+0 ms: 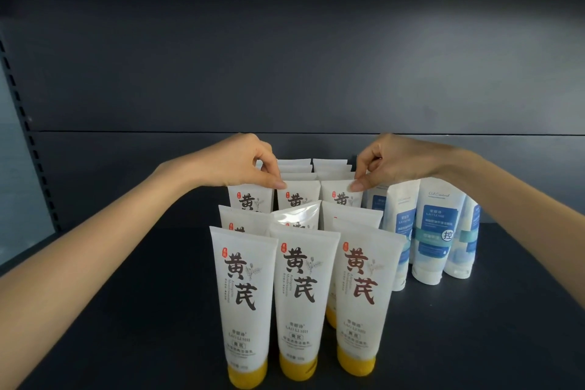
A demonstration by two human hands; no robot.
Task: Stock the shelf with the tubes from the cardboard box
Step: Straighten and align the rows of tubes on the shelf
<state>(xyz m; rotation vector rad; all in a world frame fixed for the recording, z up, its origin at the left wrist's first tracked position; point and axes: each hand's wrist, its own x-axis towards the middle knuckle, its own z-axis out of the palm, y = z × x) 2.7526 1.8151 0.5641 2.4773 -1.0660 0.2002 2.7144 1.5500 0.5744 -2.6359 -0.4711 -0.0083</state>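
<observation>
Nearest, at 6 o'clock: front row of three yellow-capped tubes (300, 294) standing cap-down on the dark shelf (126, 326), walls close or touching, more rows packed behind. One second-row tube (297, 215) leans and glares, so the skin looks glossy and likely slick. At 3 o'clock of this block, a cluster of blue-labelled tubes (437, 231), also cap-down, some tilted. Further back, left hand (240, 161) at about 11 o'clock, fingers curled, thumb and forefinger pinching at the flat top edge of the middle tube (297, 196) in the third row; its contact sits right by the neighbour's corner, so which one it holds is not fully certain. Right hand (389, 158) at 1 o'clock pinches the top corner of the right tube (342, 196) in the same row. Beyond, several more tube tops, then the back panel (285, 73). Cardboard box not in view. Handling judgement: light, soft-walled plastic that dents if squeezed; a small cap for a base, so easy to topple and knock its neighbours. The crimped top seal looks like the stiffest part and the only bit reachable in a tight row; the best hold there.
</observation>
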